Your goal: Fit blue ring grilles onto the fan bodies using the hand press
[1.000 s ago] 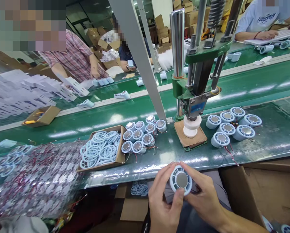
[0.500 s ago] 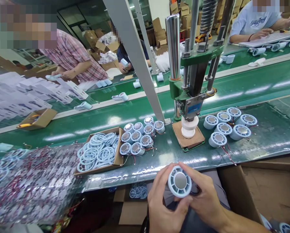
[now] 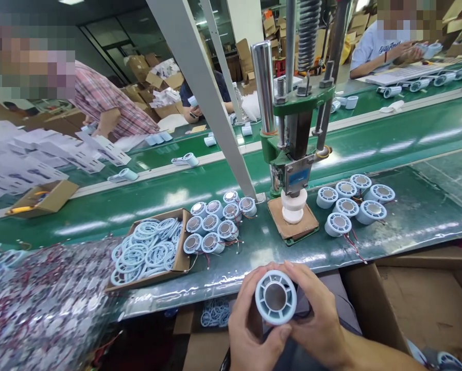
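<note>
Both hands, left hand [image 3: 250, 330] and right hand [image 3: 315, 322], are curled closed around one pale blue round fan part [image 3: 276, 297] (metal disc facing up), held near the press [image 3: 292, 154]. Left of the press sits a cardboard tray [image 3: 184, 260] of rings; right of it, more parts [image 3: 348, 203].

Blurred beyond telling: heap of wired parts [image 3: 41, 304] at lower left, cut by the left edge. Hidden behind the round housing [image 3: 276, 297]: fingertips of both hands, left hand [image 3: 250, 330] and right hand [image 3: 319, 322] cut off at the bottom edge. Cropped at top: press [image 3: 292, 129] spring. Too small to read: press label.
</note>
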The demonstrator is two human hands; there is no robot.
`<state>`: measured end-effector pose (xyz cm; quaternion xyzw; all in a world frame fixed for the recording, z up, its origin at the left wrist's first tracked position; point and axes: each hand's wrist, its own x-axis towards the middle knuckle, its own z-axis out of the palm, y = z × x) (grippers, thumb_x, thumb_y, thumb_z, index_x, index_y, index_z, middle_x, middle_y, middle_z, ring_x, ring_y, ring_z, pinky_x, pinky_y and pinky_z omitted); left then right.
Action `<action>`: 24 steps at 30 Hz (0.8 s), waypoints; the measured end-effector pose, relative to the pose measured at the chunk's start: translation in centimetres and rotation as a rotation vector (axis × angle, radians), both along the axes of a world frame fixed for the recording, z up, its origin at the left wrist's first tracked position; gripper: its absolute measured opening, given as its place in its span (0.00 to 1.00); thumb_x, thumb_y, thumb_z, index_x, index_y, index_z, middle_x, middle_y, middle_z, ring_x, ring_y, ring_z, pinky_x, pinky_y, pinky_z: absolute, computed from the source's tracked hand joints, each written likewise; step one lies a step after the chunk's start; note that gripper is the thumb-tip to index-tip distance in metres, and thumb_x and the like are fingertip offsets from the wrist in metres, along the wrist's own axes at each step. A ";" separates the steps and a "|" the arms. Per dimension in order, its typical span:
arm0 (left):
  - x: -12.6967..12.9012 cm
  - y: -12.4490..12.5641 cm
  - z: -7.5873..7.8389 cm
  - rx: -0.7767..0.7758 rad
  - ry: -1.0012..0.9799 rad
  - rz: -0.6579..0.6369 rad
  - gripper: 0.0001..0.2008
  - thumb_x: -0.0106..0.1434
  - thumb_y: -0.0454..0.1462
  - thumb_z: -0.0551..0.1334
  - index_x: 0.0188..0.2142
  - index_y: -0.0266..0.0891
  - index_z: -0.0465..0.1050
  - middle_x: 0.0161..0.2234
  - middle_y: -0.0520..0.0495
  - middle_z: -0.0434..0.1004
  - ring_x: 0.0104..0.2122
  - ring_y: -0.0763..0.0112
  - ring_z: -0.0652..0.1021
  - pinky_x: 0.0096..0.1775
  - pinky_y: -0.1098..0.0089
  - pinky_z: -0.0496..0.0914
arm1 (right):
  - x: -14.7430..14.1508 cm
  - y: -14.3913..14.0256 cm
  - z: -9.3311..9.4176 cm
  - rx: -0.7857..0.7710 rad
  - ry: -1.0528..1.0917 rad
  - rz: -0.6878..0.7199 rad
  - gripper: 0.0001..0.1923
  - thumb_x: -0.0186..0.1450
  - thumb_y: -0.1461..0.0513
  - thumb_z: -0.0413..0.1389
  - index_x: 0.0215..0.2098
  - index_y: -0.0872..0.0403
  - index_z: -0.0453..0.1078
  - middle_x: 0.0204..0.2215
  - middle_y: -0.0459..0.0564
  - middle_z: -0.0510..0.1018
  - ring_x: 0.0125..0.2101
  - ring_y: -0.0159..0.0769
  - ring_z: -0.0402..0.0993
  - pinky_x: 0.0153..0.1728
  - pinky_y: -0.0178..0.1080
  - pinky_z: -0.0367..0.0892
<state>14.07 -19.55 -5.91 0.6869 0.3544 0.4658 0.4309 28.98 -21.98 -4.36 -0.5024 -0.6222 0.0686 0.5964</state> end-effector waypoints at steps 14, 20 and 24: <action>0.7 0.3 0.1 0.061 -0.118 -0.075 0.29 0.64 0.50 0.65 0.61 0.45 0.67 0.58 0.39 0.73 0.59 0.52 0.75 0.57 0.59 0.73 | -0.3 -0.2 -0.7 0.080 0.019 -0.014 0.37 0.64 0.65 0.61 0.69 0.49 0.54 0.45 0.55 0.82 0.44 0.43 0.81 0.46 0.45 0.80; 0.8 -0.2 0.1 0.159 0.069 0.017 0.28 0.66 0.47 0.64 0.62 0.43 0.65 0.59 0.37 0.71 0.60 0.52 0.73 0.59 0.57 0.71 | -0.2 -0.1 -1.9 0.055 0.076 0.050 0.39 0.65 0.64 0.62 0.70 0.49 0.52 0.48 0.57 0.82 0.48 0.44 0.82 0.50 0.45 0.78; 1.3 -0.6 0.8 0.196 0.241 0.163 0.25 0.65 0.45 0.64 0.60 0.42 0.68 0.54 0.38 0.74 0.55 0.52 0.76 0.54 0.57 0.75 | -0.3 0.0 -3.3 -0.051 0.196 0.127 0.39 0.62 0.62 0.65 0.68 0.49 0.58 0.49 0.57 0.82 0.44 0.43 0.84 0.47 0.40 0.80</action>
